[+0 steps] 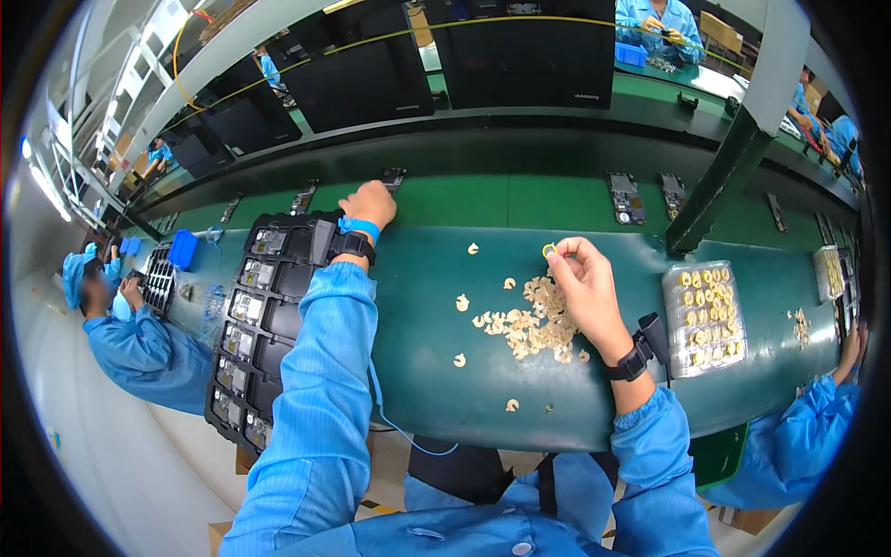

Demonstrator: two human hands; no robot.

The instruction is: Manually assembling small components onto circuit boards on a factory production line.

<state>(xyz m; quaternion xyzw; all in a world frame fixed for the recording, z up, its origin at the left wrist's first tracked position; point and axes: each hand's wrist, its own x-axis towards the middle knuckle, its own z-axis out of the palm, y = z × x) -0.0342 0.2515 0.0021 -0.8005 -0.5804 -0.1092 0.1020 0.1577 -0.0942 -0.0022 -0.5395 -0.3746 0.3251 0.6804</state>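
Right fingers (574, 246) pinch a small yellow piece (548, 250), the circuit board (396, 176) lying ahead-left, nearer the left hand (370, 203), whose grip I can't tell.

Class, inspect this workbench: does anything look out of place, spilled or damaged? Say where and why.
Several small cream pieces lie apart from the loose pile, mostly to its left on the green bench; they look untidy against the orderly rows in the clear tray. No damage is evident.

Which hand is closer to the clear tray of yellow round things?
Right. The right hand is left of the clear tray; the left hand is much farther left, by a circuit board.
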